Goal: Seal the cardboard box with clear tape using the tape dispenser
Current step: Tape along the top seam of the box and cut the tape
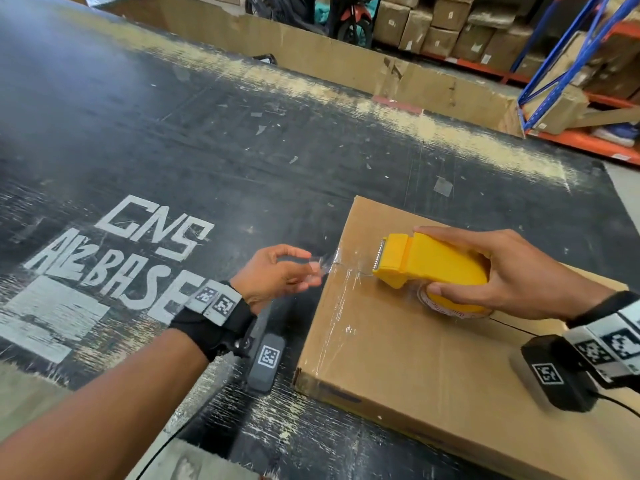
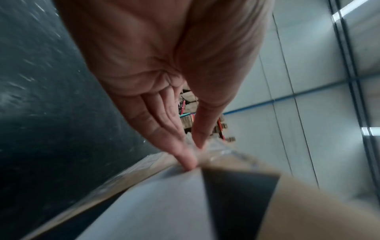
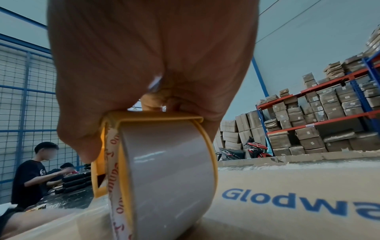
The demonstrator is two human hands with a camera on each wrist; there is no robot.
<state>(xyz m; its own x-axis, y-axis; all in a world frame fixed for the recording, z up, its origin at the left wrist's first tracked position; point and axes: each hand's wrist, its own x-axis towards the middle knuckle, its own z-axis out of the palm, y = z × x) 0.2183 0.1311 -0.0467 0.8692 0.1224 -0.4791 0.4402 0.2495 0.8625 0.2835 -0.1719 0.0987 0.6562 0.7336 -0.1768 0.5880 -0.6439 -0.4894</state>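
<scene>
Head view shows the box (image 1: 433, 358) lying flat on the black table (image 1: 173, 150), and I place everything else by that box. My right hand (image 1: 512, 271) is wrapped round the yellow dispenser (image 1: 433, 263), fingers over its top and thumb along its near side, and it rests on the box lid close to the left edge, blade end pointing left. Clear tape (image 1: 341, 292) runs from under the blade across the lid's seam and over the left edge. My left hand (image 1: 277, 271) sits just off that edge, thumb and fingertips pinching the loose end of the tape. From the left wrist, my fingers (image 2: 185, 154) meet on crinkled film right at the box's corner. From the right wrist, the tape roll (image 3: 168, 170) touches the lid beside blue lettering. Beyond the box's far side stand shelves (image 3: 329, 113) stacked with cartons.
</scene>
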